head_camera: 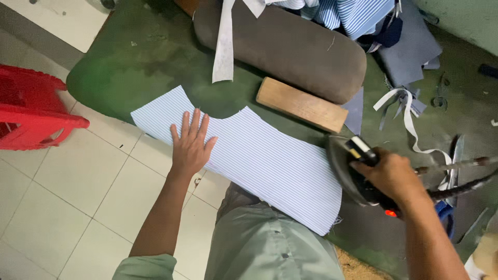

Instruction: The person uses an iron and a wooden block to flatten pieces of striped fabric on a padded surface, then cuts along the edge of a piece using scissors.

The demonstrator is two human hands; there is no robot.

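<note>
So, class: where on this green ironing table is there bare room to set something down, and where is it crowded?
Bare green table lies at the left, bordered by the brown pad, the table edge and the striped fabric piece. It is crowded at the right: wooden block, fabric pile, white strips, scissors and the iron in the right hand.

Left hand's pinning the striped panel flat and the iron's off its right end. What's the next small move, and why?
Probably slide the iron left onto the near end of the striped fabric piece. The right hand grips it just off the panel's right edge, while the left hand lies flat on the other end, holding the cloth smooth.
</note>
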